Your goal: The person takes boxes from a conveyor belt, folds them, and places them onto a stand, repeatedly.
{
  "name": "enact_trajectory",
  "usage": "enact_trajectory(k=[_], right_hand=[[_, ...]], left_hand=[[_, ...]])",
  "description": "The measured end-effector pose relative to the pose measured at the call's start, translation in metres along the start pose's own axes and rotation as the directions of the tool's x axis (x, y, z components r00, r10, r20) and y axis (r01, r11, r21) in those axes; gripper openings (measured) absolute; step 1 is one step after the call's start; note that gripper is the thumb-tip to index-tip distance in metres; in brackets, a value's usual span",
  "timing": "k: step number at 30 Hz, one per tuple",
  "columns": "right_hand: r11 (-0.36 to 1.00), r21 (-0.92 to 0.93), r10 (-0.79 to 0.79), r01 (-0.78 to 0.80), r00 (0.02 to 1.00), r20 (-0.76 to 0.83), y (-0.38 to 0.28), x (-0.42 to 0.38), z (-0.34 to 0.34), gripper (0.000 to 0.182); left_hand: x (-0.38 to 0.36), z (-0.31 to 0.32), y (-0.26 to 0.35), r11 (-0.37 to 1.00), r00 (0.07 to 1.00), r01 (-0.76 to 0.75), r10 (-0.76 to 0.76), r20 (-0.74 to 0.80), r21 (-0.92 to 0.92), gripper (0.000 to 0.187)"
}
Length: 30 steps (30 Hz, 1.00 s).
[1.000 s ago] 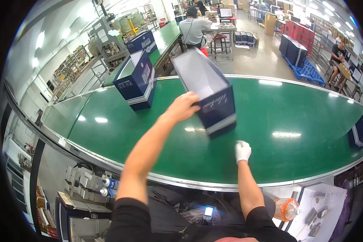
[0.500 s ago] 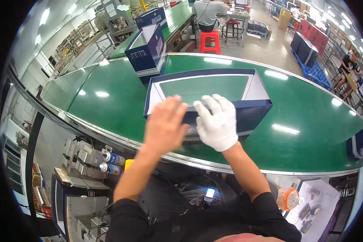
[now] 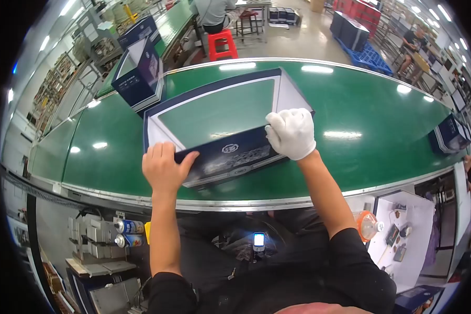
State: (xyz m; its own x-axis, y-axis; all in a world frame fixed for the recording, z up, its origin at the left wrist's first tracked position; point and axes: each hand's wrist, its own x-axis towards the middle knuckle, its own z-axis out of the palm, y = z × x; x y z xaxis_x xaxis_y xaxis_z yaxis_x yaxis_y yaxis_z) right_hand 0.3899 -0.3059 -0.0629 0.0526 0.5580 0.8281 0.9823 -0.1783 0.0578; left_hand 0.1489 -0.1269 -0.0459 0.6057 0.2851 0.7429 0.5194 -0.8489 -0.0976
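A dark blue cardboard box (image 3: 229,159) with white inner walls lies on the green conveyor belt (image 3: 350,162), slightly turned. Green shows through its open middle, and its near side carries a round logo. At its near left corner my bare left hand (image 3: 162,166) is closed over the rim, fingers inside and thumb along the outer face. My right hand (image 3: 292,134), in a white glove, is curled over the rim near the right corner; its fingertips are partly hidden. Both arms reach over the belt's near metal edge.
More blue boxes (image 3: 137,78) stand stacked at the back left, another box (image 3: 450,134) at the far right. Below the belt are spray cans (image 3: 129,233), a lit phone (image 3: 258,242), an orange-labelled bottle (image 3: 368,226) and a white tray (image 3: 403,235). Beyond, a person sits on a red stool (image 3: 222,45).
My hands have spread apart from the middle of the box to its two near corners, closing on the rim. The box has turned slightly, and the view has shifted right.
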Motion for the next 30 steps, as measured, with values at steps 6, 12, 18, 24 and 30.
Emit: enact_trajectory(k=[6,12,18,24,30], right_hand=[[0.974,0.225,0.0,0.024,0.994,-0.108,-0.01,0.016,-0.029,0.023],[0.345,0.814,0.8,-0.467,0.6,0.005,0.07,-0.005,-0.043,0.029],[-0.12,0.92,0.663,-0.374,0.659,0.355,0.101,-0.053,0.024,0.031],[0.536,0.718,0.552,-0.445,0.828,0.102,0.083,-0.039,0.01,0.027],[0.817,0.459,0.352,-0.348,0.932,0.08,0.061,-0.023,-0.013,0.019]], left_hand=[[-0.004,0.0,0.002,0.999,0.999,-0.029,0.03,-0.02,0.038,0.05],[0.001,-0.001,0.006,0.999,0.999,-0.049,0.049,-0.011,0.022,0.051],[0.003,0.005,0.005,0.992,0.992,-0.107,0.102,-0.077,-0.062,0.05],[-0.002,0.013,-0.04,0.964,0.984,-0.176,0.178,-0.008,-0.2,0.045],[-0.009,0.001,-0.037,0.986,0.988,-0.145,0.14,-0.067,-0.08,0.037]])
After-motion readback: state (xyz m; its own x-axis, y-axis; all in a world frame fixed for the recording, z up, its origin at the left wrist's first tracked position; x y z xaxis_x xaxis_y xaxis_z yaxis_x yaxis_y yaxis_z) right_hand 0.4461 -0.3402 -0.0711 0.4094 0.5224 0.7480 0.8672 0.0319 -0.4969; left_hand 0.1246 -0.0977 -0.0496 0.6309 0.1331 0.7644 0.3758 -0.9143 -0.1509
